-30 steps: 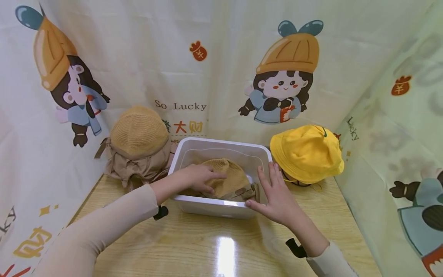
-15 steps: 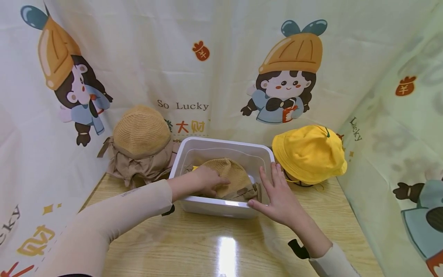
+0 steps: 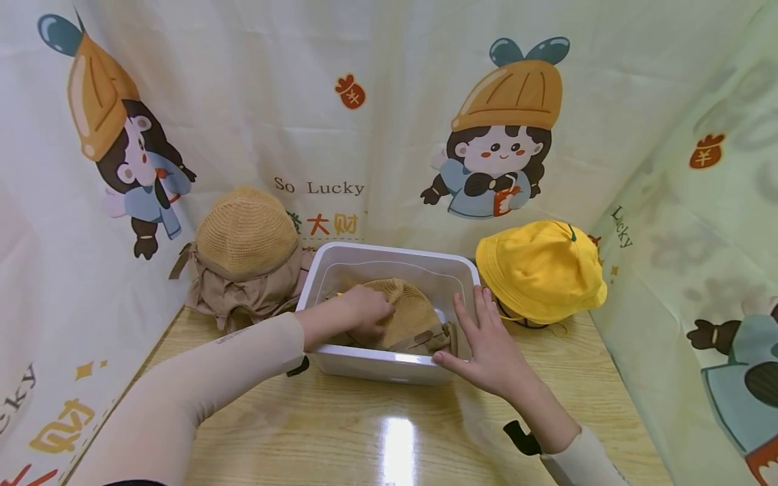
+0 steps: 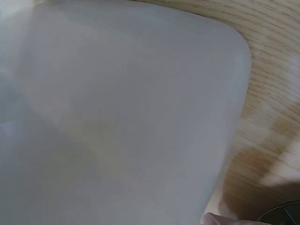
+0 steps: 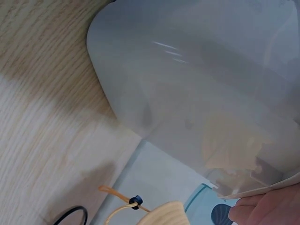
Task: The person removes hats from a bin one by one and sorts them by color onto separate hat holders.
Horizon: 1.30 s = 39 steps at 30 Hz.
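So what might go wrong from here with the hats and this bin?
Tugging with the left hand at the tan hat inside might drag the white bin, as the right hand touches only its right end. The yellow hat sits close by there, so a shift could nudge it.

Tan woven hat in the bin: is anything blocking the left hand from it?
Nothing visible: the left hand is inside the white plastic bin, against the tan woven hat. The right hand is at the bin's right end, out of the way.
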Each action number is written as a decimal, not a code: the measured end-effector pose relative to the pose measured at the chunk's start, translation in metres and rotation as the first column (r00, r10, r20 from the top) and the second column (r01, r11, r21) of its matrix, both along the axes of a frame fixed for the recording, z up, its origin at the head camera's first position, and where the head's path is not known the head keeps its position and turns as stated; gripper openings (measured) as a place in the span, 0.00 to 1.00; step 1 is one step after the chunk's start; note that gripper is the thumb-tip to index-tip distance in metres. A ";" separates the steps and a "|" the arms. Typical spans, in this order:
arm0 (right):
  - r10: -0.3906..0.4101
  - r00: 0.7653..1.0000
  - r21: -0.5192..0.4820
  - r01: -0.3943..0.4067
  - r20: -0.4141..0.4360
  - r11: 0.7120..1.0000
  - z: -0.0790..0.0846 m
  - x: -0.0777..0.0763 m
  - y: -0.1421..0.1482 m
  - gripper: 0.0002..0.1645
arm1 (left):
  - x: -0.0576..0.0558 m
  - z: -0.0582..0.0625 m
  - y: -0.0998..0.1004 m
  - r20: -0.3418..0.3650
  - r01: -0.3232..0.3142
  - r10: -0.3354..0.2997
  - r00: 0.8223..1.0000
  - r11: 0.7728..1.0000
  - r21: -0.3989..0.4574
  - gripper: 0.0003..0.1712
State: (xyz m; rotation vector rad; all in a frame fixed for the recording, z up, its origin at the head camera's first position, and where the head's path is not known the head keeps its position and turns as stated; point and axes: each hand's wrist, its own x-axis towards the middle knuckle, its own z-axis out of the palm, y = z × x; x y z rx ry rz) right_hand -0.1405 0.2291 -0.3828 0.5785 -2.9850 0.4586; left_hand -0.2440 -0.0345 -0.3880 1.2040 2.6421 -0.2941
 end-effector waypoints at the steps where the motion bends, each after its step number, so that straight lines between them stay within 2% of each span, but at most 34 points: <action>1: 0.000 1.000 -0.001 0.000 -0.001 1.000 0.000 0.000 0.000 0.66 | -0.001 0.000 -0.001 -0.008 -0.007 0.007 1.000 1.000 0.027 0.14; 4: 0.002 1.000 -0.001 -0.002 0.002 1.000 0.000 0.000 0.000 0.66 | -0.003 0.001 -0.003 -0.037 -0.009 0.014 0.999 0.991 0.133 0.08; 7: 0.005 1.000 -0.002 -0.005 0.007 1.000 0.001 0.000 0.000 0.66 | -0.006 0.002 -0.006 -0.075 0.014 0.004 0.997 0.970 0.243 0.07; 10: 0.006 1.000 -0.003 -0.006 0.009 1.000 0.002 0.000 0.000 0.66 | -0.008 0.004 -0.007 -0.094 0.024 0.005 0.996 0.950 0.312 0.08; 16: 0.001 1.000 -0.007 -0.001 0.006 1.000 0.001 0.000 0.000 0.66 | -0.009 0.010 -0.008 -0.010 -0.101 0.116 0.993 0.895 0.434 0.14; 20: 0.001 1.000 -0.007 -0.001 0.006 1.000 0.000 -0.001 -0.001 0.67 | -0.010 0.012 -0.008 0.025 -0.150 0.156 0.987 0.876 0.459 0.09; 22: 0.001 1.000 -0.009 -0.001 0.003 1.000 0.000 -0.001 0.000 0.67 | -0.011 0.012 -0.008 0.026 -0.167 0.173 0.985 0.881 0.444 0.16; 25: 0.002 1.000 -0.013 -0.002 0.004 1.000 0.000 -0.001 -0.001 0.67 | -0.012 0.014 -0.009 0.053 -0.216 0.214 0.975 0.878 0.426 0.35; 28: 0.000 1.000 -0.008 0.000 0.004 1.000 0.001 -0.001 0.000 0.67 | -0.012 0.017 -0.009 0.130 -0.291 0.261 0.957 0.859 0.421 0.51; 30: -0.001 1.000 -0.005 0.001 0.005 1.000 0.001 -0.001 -0.001 0.67 | -0.013 0.019 -0.010 0.179 -0.331 0.281 0.943 0.842 0.425 0.55; 32: -0.001 1.000 -0.002 0.001 0.003 1.000 0.000 -0.001 0.000 0.66 | -0.014 0.021 -0.010 0.217 -0.363 0.295 0.930 0.826 0.431 0.55; 36: 0.001 1.000 -0.002 -0.001 -0.001 1.000 -0.001 -0.001 0.000 0.66 | -0.015 0.022 -0.012 0.273 -0.403 0.308 0.911 0.804 0.437 0.46; 39: 0.003 1.000 0.000 -0.003 -0.006 1.000 -0.002 -0.001 0.000 0.66 | -0.016 0.021 -0.014 0.283 -0.411 0.309 0.908 0.790 0.455 0.37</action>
